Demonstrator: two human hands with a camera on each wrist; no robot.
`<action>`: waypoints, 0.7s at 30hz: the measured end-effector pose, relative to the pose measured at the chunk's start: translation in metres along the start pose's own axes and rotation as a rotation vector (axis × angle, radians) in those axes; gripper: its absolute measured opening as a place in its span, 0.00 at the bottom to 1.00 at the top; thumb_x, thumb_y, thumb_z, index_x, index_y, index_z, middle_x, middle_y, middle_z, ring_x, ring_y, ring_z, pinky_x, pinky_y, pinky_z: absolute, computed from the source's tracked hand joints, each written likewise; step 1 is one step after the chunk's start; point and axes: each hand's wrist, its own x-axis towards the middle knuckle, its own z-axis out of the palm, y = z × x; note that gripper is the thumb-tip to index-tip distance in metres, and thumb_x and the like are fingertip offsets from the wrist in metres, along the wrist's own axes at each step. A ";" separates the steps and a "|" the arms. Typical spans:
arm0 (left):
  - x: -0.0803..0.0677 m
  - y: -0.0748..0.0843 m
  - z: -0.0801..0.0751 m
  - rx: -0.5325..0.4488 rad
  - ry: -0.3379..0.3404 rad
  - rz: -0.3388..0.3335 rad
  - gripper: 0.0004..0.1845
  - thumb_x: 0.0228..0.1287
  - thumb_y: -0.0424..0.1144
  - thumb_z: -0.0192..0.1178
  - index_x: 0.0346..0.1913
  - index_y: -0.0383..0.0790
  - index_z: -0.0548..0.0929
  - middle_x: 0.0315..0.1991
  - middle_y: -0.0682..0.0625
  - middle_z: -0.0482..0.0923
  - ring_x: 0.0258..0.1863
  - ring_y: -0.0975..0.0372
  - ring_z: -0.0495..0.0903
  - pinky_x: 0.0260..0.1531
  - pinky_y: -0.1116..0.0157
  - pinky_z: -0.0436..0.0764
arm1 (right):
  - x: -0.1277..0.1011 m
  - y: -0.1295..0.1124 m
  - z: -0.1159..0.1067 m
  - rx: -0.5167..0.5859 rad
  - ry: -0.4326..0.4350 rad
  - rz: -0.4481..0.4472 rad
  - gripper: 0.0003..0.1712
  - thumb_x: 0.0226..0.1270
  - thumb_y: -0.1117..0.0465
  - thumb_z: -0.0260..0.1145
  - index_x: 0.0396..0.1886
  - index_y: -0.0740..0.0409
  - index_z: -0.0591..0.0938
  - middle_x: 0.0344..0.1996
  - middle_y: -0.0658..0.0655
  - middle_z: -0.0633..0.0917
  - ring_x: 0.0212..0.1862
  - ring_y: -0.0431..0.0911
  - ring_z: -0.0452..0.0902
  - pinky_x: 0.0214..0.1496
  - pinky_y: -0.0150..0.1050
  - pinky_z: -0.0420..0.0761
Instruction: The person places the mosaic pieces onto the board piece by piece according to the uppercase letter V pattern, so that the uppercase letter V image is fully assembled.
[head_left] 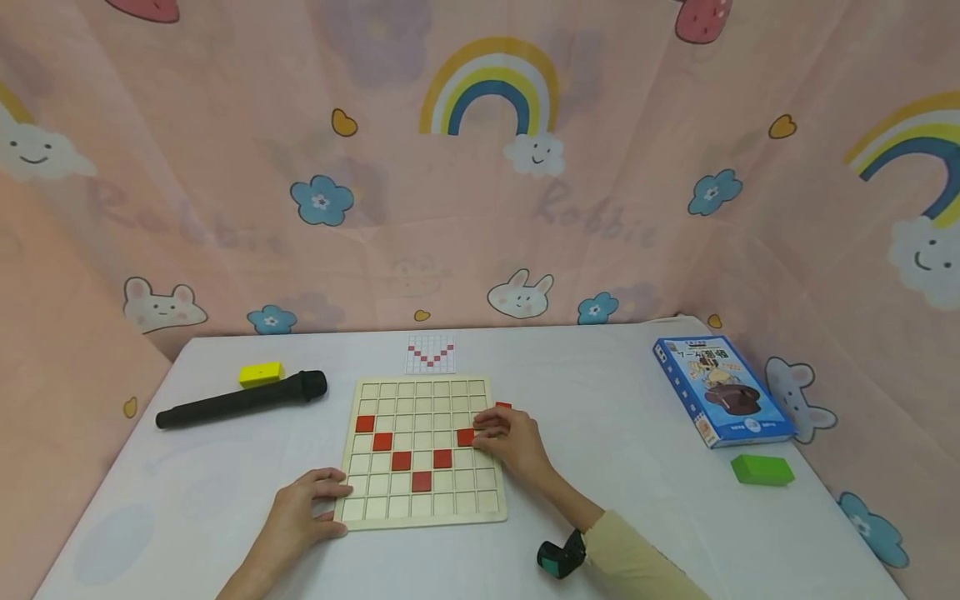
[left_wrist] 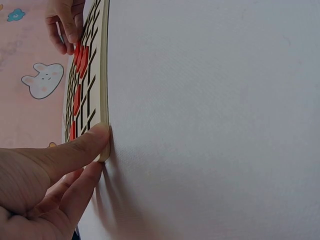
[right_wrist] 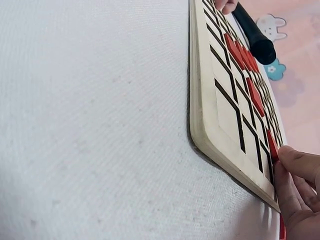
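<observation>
A pale wooden grid board lies on the white table, with several red square tiles set in its cells in a V. My left hand holds the board's near left corner between thumb and fingers; its thumb presses the corner in the left wrist view. At the board's right side, my right hand pinches a red tile at its cell. In the right wrist view, thumb and forefinger meet at this tile. One more red tile shows past the right edge, partly behind the right hand.
Behind the board lies a small card printed with a red V on a grid. A black microphone and yellow block lie left. On the right are a blue box, a green block and a black wrist device.
</observation>
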 end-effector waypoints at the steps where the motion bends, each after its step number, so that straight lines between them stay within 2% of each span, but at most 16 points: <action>1: 0.000 0.000 0.000 -0.001 0.000 -0.002 0.23 0.28 0.20 0.76 0.37 0.29 0.87 0.47 0.45 0.79 0.49 0.49 0.78 0.35 0.68 0.85 | 0.000 0.000 0.000 0.008 -0.001 0.001 0.17 0.49 0.74 0.74 0.41 0.69 0.82 0.36 0.62 0.85 0.35 0.48 0.84 0.40 0.32 0.85; 9: 0.001 0.000 0.000 0.020 -0.019 -0.013 0.23 0.30 0.21 0.76 0.39 0.29 0.87 0.48 0.44 0.78 0.50 0.48 0.77 0.37 0.67 0.85 | -0.001 -0.003 0.003 0.009 -0.008 -0.009 0.17 0.50 0.73 0.74 0.41 0.69 0.82 0.36 0.62 0.85 0.36 0.49 0.85 0.43 0.34 0.85; 14: -0.001 0.000 -0.001 -0.008 -0.010 -0.015 0.23 0.29 0.20 0.76 0.38 0.29 0.87 0.48 0.45 0.78 0.48 0.50 0.79 0.35 0.68 0.85 | 0.000 -0.003 0.003 0.014 -0.025 0.014 0.17 0.52 0.71 0.73 0.43 0.68 0.81 0.37 0.61 0.85 0.37 0.48 0.85 0.44 0.34 0.85; 21: 0.002 0.000 0.000 0.005 -0.022 -0.025 0.23 0.30 0.22 0.77 0.39 0.30 0.87 0.48 0.45 0.78 0.50 0.49 0.77 0.36 0.67 0.85 | -0.002 0.006 -0.012 0.147 -0.004 0.052 0.18 0.52 0.74 0.72 0.45 0.69 0.81 0.41 0.63 0.84 0.43 0.52 0.83 0.45 0.31 0.84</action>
